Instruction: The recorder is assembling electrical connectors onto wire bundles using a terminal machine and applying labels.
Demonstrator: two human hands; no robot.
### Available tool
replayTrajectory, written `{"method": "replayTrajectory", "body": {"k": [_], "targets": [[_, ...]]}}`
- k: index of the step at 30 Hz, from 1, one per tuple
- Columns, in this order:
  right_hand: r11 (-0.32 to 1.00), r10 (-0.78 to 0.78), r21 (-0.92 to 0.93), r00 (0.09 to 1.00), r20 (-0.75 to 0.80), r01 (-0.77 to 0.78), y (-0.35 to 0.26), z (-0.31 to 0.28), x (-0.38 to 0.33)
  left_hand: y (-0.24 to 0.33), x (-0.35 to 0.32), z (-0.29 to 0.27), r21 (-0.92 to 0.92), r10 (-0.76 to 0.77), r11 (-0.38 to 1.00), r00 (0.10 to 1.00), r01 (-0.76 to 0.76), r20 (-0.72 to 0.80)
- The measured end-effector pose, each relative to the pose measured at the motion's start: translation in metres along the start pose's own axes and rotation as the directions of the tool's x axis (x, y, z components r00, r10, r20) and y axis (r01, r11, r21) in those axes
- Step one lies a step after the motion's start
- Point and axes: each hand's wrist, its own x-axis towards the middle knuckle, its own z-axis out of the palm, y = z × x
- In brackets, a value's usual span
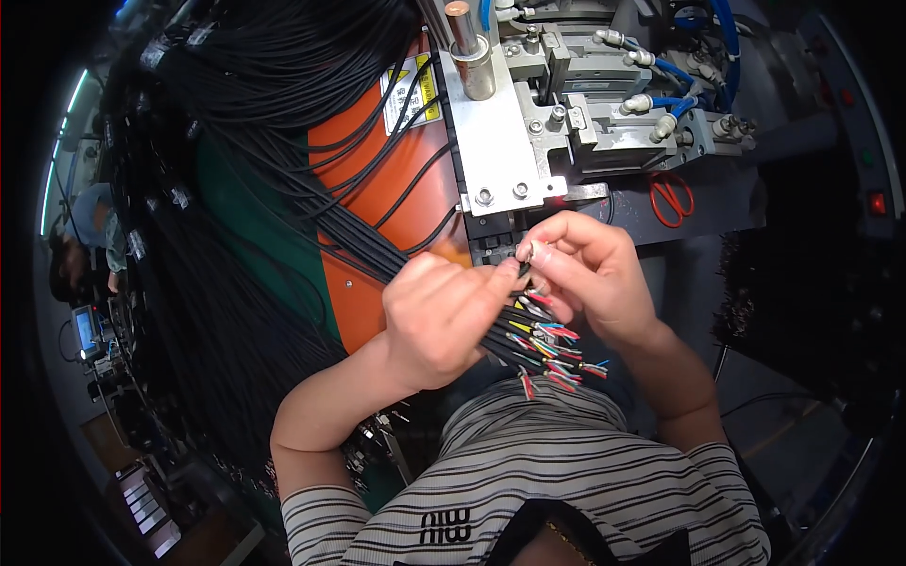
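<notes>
A bundle of black cables [363, 241] runs down from the upper left and passes under my left hand [436, 319]. That hand is closed, its fingers wrapped on a black cable and its thumb and index reaching toward the other hand. My right hand [596, 275] pinches at the tip of the same cable, right beside the left fingertips. What lies between the pinched fingers is mostly hidden. Below both hands fan out the stripped cable ends [559, 351], showing thin red, white, blue and yellow wires.
Ahead stands a metal machine with a silver plate [493, 141], pneumatic cylinders [618, 141] and blue air hoses [729, 47]. Red-handled scissors [672, 200] lie right of it. An orange panel [377, 189] and heaps of black cables [179, 311] fill the left. Another person [90, 226] is far left.
</notes>
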Motion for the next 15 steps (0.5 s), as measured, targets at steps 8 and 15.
{"method": "replayTrajectory", "body": {"k": [8,15], "targets": [[0.986,-0.133,-0.104,0.990,-0.043,0.128,0.012,-0.009,-0.005,0.000,0.010,0.005,-0.105,-0.151,0.980,0.974,0.171,0.171],[0.999,-0.013,-0.042,1.000,0.008,0.013,-0.009,-0.022,-0.006,0.008,0.018,0.014,-0.028,-0.069,0.997,0.990,0.074,0.126]]}}
